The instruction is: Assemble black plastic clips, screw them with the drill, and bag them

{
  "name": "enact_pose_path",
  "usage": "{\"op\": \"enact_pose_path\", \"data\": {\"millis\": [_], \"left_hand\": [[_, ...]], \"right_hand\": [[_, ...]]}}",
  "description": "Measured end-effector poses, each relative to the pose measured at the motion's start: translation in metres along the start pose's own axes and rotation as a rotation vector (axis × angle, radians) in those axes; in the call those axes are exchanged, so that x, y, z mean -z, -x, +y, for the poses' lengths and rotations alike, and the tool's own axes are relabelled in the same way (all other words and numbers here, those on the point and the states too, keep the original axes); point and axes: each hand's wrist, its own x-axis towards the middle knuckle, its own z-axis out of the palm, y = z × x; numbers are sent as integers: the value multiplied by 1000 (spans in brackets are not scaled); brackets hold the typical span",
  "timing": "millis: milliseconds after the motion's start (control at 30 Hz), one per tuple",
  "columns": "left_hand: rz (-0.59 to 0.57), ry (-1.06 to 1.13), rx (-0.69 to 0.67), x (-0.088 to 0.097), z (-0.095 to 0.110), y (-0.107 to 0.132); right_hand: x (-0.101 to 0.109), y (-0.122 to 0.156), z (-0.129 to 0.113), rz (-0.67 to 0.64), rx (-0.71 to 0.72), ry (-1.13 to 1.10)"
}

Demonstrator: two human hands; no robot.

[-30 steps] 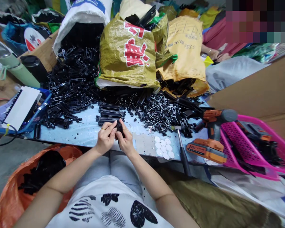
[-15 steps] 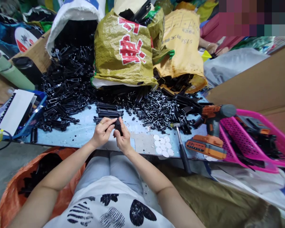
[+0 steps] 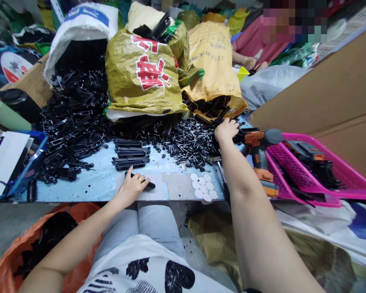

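Note:
On the near edge of the worktop, my left hand (image 3: 133, 186) is closed over a long black plastic part (image 3: 151, 185), whose ends stick out past the fingers. Just beyond it lies a row of several similar black parts (image 3: 131, 154), side by side. My right hand (image 3: 227, 129) reaches far forward and right, its fingers spread over black parts below the mouth of a yellow sack (image 3: 212, 61). Its fingertips are partly hidden among them. Left of that hand spreads a heap of small black pieces with metal pins (image 3: 190, 142).
An orange cordless drill (image 3: 258, 152) and a pink basket (image 3: 347, 179) stand right of my forearm. Round white discs (image 3: 203, 186) lie near the edge. A big heap of black parts (image 3: 76, 110) covers the left. A hammer-like tool (image 3: 224, 179) is partly behind my arm.
My hands have parted. The left has lowered to the worktop, now over a long black part. The right has swung forward and right to the black parts by the yellow sack. The view has shifted.

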Motion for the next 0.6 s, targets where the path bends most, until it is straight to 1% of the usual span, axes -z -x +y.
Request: {"op": "enact_pose_path", "data": {"millis": [67, 133, 200, 267, 333, 400, 433, 500, 600], "left_hand": [[-9, -38, 25, 1, 1, -2], [-13, -49, 49, 0, 2, 0], [-12, -44, 69, -1, 3, 2], [11, -28, 89, -5, 4, 6], [77, -1, 117, -11, 5, 11], [176, 23, 153, -20, 6, 19], [226, 27, 171, -24, 6, 25], [303, 18, 197, -32, 7, 38], [368, -26, 212, -41, 6, 54]], "right_hand": [[-8, -13, 11, -44, -28, 3], [-10, -15, 8, -146, -17, -31], [-6, -9, -7, -219, 17, -38], [2, -1, -28, -207, 139, 4], [11, 5, -49, -191, 284, 20], [17, 0, -62, -192, 334, -65], [18, -7, -64, -192, 317, -147], [17, -32, -62, -208, 201, -371], [12, -81, -52, -308, -112, -695]]}}
